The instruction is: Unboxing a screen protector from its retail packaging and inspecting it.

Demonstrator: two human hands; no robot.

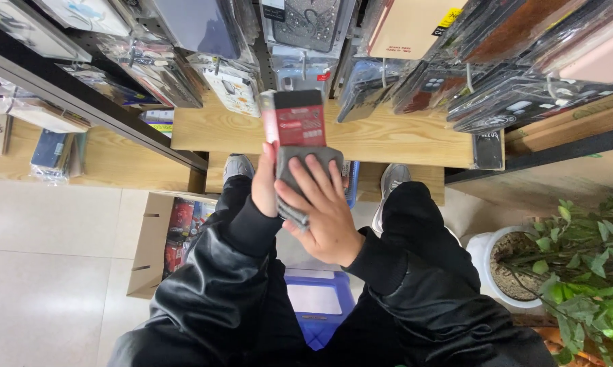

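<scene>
A light wooden shelf [388,139] is seen running across the upper half of the view, with rows of packaged phone cases [503,88] hung on hooks above it and more stacked along its left end. Below the shelf's front edge, an open cardboard box [158,245] of red packages is set on the pale tiled floor at the left, and a potted green plant [578,265] in a white pot stands at the right. A blue plastic stool [318,306] is partly covered by the black-sleeved arms. A red and black packaged box [298,117] is held upright just in front of the shelf's front edge, gripped from the side by the left hand [264,185]. A grey cloth [300,163] is pressed against the box's lower part by the right hand [323,211], its fingers spread flat over the cloth.
</scene>
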